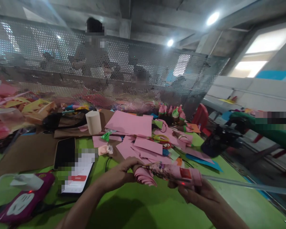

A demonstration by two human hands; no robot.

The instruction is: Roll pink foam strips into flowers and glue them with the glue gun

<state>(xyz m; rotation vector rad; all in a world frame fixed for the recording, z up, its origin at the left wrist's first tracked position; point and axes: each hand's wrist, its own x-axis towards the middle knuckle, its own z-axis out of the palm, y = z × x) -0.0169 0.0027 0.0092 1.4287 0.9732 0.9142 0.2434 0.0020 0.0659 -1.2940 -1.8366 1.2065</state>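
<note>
My right hand [200, 194] is closed around a pink glue gun [168, 171], its nozzle pointing left and its body crusted with dried residue. A small red light glows on its side, and a long clear glue stick [240, 184] runs out of the back. My left hand [120, 174] pinches a layered, curled pink paper piece [146, 176]. The gun's nozzle is at the upper edge of that paper, close to my left fingertips; whether they touch I cannot tell. Both hands are above the green table [119, 206].
Pink paper sheets [131, 124], scissors [160, 138] and a white roll [93, 122] lie beyond my hands. Pink-and-green paper crafts [177, 114] stand at the back. Two phones [79, 175] and a purple power strip [26, 198] are at left. A person [92, 54] is behind the perforated screen [143, 70].
</note>
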